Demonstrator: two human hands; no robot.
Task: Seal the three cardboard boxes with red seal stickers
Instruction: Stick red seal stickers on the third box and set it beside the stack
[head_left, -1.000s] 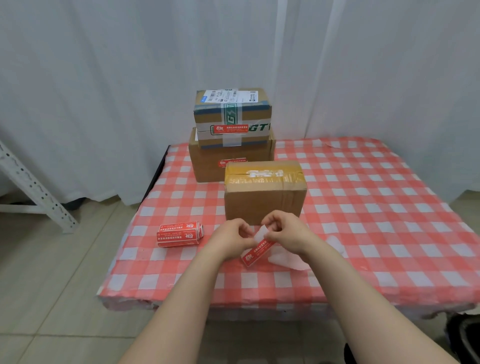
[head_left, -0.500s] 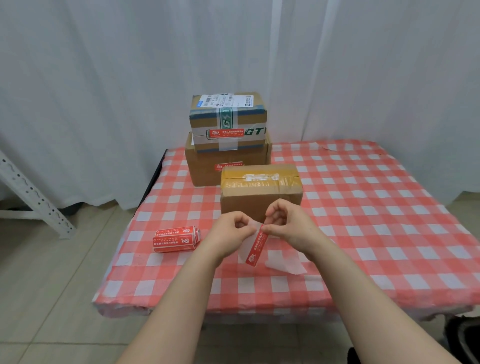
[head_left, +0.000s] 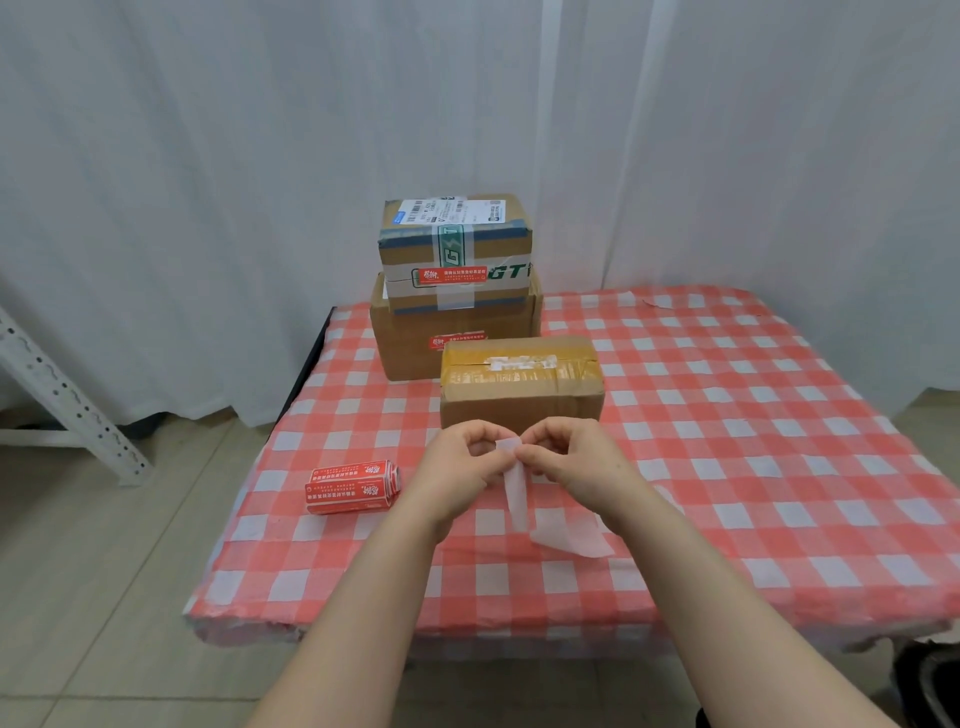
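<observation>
**Head view.** The left hand (head_left: 457, 462) and right hand (head_left: 569, 457) meet above the checked surface (head_left: 753, 467), just in front of the near box (head_left: 519, 395). The fingertips of both hands pinch the top end of a narrow strip (head_left: 514, 493), which hangs down between them.

- **Strip:** Only a pale, whitish side faces the camera, so the colour of its far side cannot be told. The curled fingers cover the pinch, so it is unclear whether one layer or two are held.
- **Near box:** It shows yellowish tape and a torn white patch on top. The hands hide the lower middle of its front face.
- **Stacked boxes:** Behind the near box, the lower box (head_left: 410, 348) carries the upper box (head_left: 457, 234).
- **Stickers on the boxes:** A red seal sticker (head_left: 452, 275) on the upper box's front is seen whole. A second red sticker (head_left: 457, 340), on the lower box, is cut off along its bottom edge by the near box. The print on both is too small to read.
- **On the surface:** A pack of red stickers (head_left: 353, 486) lies left of the left hand, apart from it. A pale sheet (head_left: 571, 535) lies on the cloth under the right wrist, partly hidden by the forearm.
- **Surroundings:** A white curtain (head_left: 208, 208) fills the background. A perforated metal bracket (head_left: 67, 400) is cut off by the left edge. A dark object (head_left: 930, 686) in the bottom right corner is cropped and cannot be identified.
</observation>
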